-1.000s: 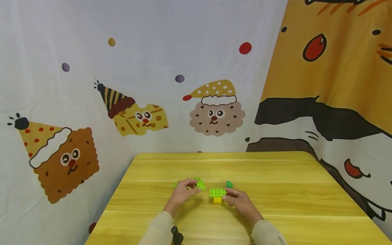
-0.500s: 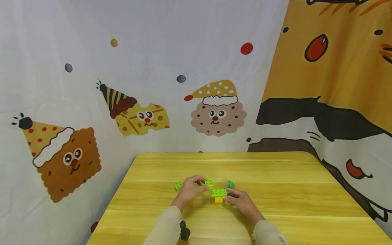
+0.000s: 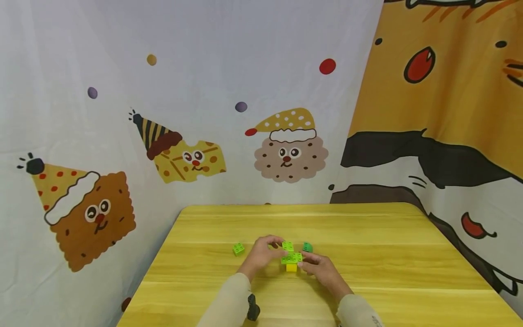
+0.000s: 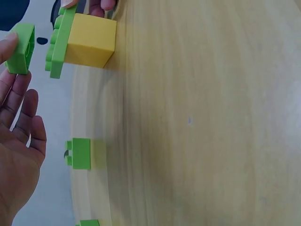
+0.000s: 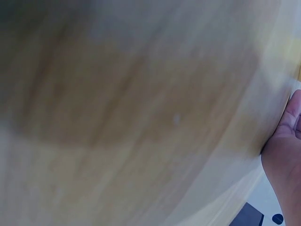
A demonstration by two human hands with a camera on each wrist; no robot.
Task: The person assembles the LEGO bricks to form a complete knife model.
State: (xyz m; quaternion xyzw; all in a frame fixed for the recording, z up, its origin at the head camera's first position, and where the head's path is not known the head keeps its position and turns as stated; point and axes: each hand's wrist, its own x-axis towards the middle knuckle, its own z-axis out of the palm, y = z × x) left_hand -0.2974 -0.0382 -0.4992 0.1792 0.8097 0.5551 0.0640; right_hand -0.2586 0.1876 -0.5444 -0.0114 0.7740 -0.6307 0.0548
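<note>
My left hand (image 3: 263, 254) pinches a light green toy building brick (image 3: 288, 245) between thumb and fingers. It holds this brick over a light green studded plate (image 3: 294, 258), which sits on a yellow block (image 3: 291, 268). In the left wrist view a gap shows between the held brick (image 4: 21, 49) and the plate (image 4: 61, 42). At the plate's right end my right hand (image 3: 324, 271) grips the stack with thumb and fingertips. The right wrist view shows only part of the right hand (image 5: 284, 150), with the stack outside it.
Left of the hands a light green brick (image 3: 239, 249) lies on the wooden table (image 3: 196, 281). A dark green brick (image 3: 308, 247) lies just behind the right hand. Two light green bricks appear in the left wrist view, one (image 4: 81, 153) and another (image 4: 88, 222) cut by the edge.
My left hand has moved right with the pinched brick, from left of the stack to over the plate. The light green brick at left has come into full view. My right hand stays put.
</note>
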